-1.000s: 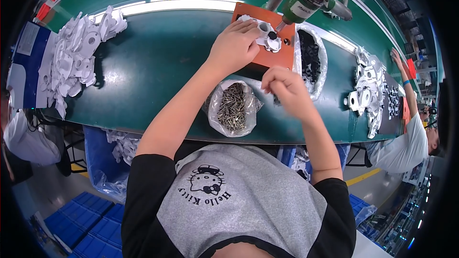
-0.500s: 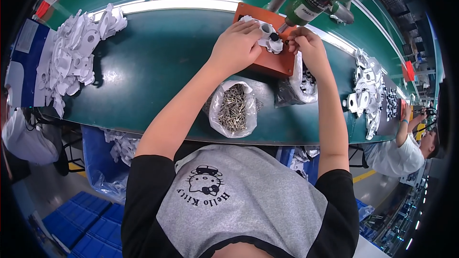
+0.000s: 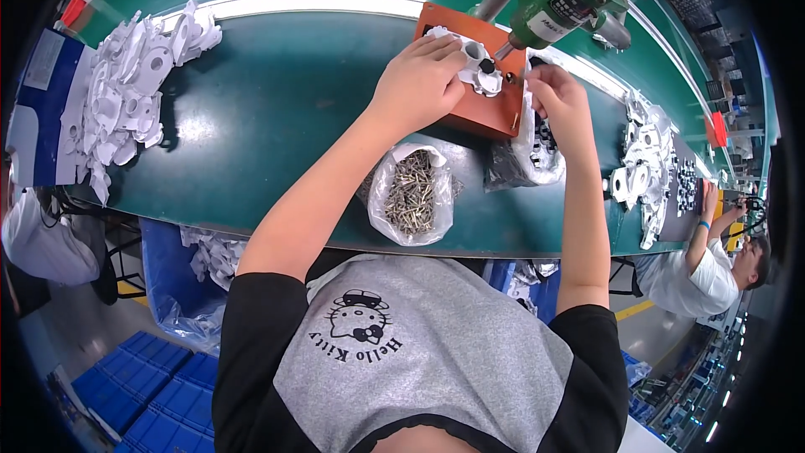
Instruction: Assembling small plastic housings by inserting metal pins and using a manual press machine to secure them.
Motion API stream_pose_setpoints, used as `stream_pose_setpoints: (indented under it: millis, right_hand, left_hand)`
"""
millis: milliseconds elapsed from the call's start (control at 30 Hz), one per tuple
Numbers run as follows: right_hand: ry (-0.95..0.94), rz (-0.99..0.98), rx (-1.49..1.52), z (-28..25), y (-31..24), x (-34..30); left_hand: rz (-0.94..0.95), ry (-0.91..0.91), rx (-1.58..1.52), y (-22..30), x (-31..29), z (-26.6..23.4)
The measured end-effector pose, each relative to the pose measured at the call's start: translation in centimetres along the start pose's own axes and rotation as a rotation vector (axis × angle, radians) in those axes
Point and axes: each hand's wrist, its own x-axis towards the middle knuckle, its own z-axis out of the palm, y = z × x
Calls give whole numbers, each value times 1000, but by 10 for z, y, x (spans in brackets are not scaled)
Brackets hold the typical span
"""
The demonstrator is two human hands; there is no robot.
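- Far left on the green bench (image 3: 251, 117): a big messy pile (image 3: 126, 101) of white plastic pieces, well away from both hands.
- Below that, under the bench edge, there's a blue bin (image 3: 172, 273) with more white pieces in it.
- Bag (image 3: 381, 208) of screws (image 3: 411, 193), open at the top, sitting on the bench just nearer the body than the left hand.
- Left hand (image 3: 422, 77): fingers laid over the left end of the white part, thumb bent in at the near side, so it's holding the thing against the block.
- The part (image 3: 488, 84) lies on top of the orange block (image 3: 495, 113), its right end poking out past the left hand. So it's between the two hands, touching the left, apart from the right.
- Black cap (image 3: 486, 66) on that exposed end, beside the round opening.
- Green press (image 3: 553, 0) leans in from above, tip near the cap; can't tell if they touch.
- Clear sack (image 3: 524, 169) of small dark bits, right of the block, partly behind the right hand.
- Right hand (image 3: 560, 99): just right of the block, fingers curled in narrow. Can't tell if anything's pinched in there.
- Further right, another white heap (image 3: 646, 138), then a co-worker (image 3: 688, 277) in a pale shirt.
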Motion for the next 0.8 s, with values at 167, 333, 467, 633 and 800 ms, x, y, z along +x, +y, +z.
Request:
stream_pose_setpoints:
  millis: [167, 333, 467, 633, 800]
  right_hand:
    - [31, 87, 143, -13, 7, -43]
    - [43, 140, 163, -20, 30, -74]
    - [122, 105, 119, -7, 31, -82]
    - [56, 79, 78, 7, 27, -86]
    - [54, -26, -201, 23, 32, -99]
  left_hand:
    - [-4, 3, -1, 0, 0, -2]
    - [1, 9, 14, 1, 1, -1]
    - [2, 6, 17, 2, 2, 0]
    - [-9, -5, 22, 1, 0, 0]
    - [10, 12, 13, 2, 1, 1]
